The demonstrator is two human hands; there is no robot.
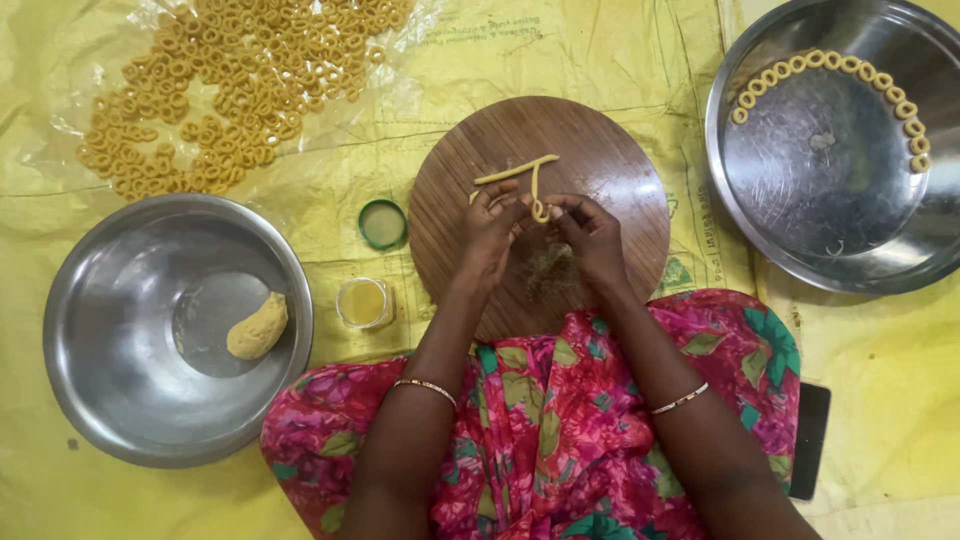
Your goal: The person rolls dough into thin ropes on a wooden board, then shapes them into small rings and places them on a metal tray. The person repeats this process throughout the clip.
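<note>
We see a thin rope of pale yellow dough (533, 190) lying on the round wooden board (610, 170), running from the middle of the board toward us, where its near end curls into a small loop pinched between our fingertips. A second, shorter dough strip (516, 169) lies across the far end of the first at a slight slant, so the two meet in a rough T. Both are smooth, slender and even in thickness. The board itself is brown with fine grain, lies flat, and shows a dusty, scuffed patch just below the loop.
</note>
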